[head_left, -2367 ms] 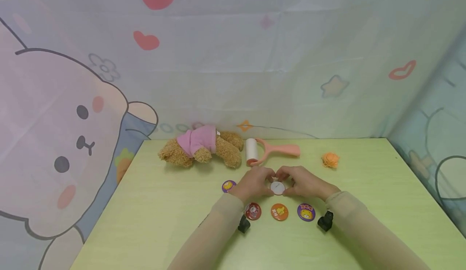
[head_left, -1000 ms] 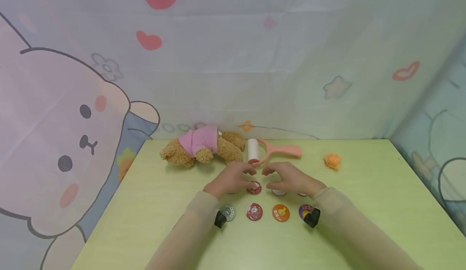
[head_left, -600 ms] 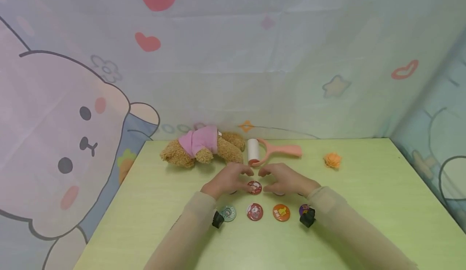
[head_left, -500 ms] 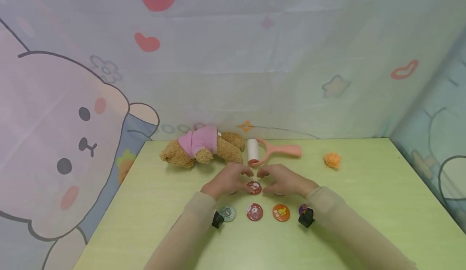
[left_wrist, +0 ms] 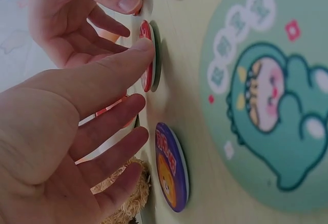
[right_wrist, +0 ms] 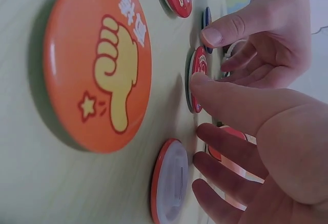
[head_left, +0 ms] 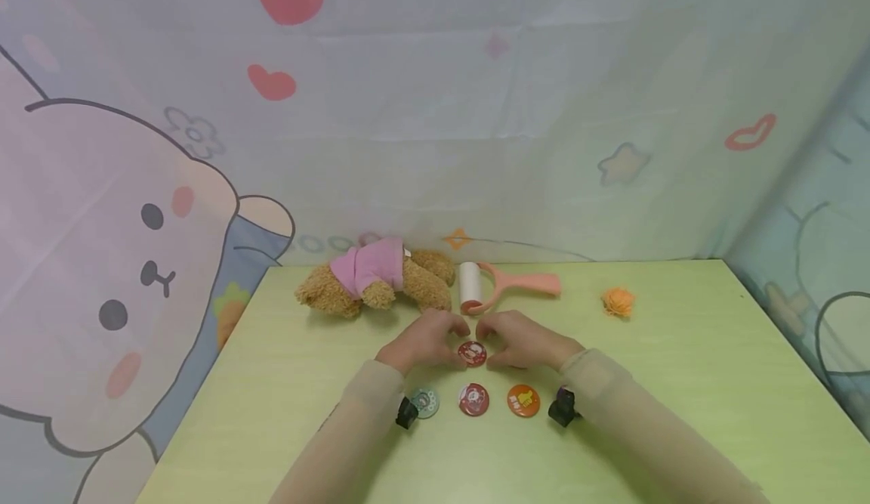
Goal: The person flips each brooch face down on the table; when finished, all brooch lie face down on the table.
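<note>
In the head view a red pin badge [head_left: 472, 354] lies on the table between both hands. My left hand [head_left: 428, 340] is at its left side, fingers loosely bent and apart; in the left wrist view the thumb [left_wrist: 141, 49] overlaps the badge. From the right comes my right hand [head_left: 526, 340], its thumb [right_wrist: 202, 83] right at the badge's edge in the right wrist view, the other fingers spread. A purple bear badge [left_wrist: 171, 167] lies below the left fingers. Near the right fingers a badge [right_wrist: 174, 183] lies face down, its pin showing.
A front row holds a green dinosaur badge [head_left: 425, 403], a red badge [head_left: 473, 399] and an orange thumbs-up badge [head_left: 523, 400]. Behind the hands lie a teddy bear [head_left: 377, 277] in a pink top, a lint roller [head_left: 523, 285] and an orange flower-like puff [head_left: 618, 302].
Both hands have left the face-down badge and shifted left to the red badge in the back row. Over the last half second the right hand has drawn a little closer to it.
</note>
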The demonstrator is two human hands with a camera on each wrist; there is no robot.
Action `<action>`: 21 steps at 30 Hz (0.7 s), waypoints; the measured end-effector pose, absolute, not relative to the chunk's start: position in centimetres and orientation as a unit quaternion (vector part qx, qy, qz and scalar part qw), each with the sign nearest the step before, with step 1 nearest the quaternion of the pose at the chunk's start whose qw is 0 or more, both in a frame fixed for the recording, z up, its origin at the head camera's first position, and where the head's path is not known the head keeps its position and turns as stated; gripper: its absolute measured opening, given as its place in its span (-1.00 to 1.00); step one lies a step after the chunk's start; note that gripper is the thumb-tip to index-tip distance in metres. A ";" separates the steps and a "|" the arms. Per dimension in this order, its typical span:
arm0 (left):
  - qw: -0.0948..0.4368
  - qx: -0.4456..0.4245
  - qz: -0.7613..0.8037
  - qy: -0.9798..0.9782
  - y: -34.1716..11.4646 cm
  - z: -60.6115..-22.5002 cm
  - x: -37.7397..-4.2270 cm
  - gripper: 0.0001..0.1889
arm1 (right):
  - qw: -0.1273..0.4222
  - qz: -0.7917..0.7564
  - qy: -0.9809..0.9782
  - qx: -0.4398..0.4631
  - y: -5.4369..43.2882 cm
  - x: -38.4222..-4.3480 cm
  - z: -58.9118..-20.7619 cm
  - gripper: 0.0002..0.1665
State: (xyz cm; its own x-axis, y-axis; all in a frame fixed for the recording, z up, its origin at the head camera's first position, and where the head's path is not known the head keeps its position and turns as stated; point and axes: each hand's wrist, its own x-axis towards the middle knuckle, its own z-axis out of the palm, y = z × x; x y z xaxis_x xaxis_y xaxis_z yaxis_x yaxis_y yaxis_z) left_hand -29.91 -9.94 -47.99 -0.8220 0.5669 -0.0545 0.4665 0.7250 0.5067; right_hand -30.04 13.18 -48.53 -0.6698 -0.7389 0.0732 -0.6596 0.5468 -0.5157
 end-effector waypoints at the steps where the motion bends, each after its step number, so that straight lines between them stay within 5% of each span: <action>1: 0.104 0.281 0.244 0.922 -9.9 -48.0 -29.9 -0.48 | 0.077 -0.261 0.877 -0.396 13.1 -30.0 -48.5 -0.58; 21: 0.095 0.305 0.247 0.915 -9.5 -47.8 -29.4 -0.48 | 0.062 -0.258 0.877 -0.401 12.2 -29.4 -48.4 -0.60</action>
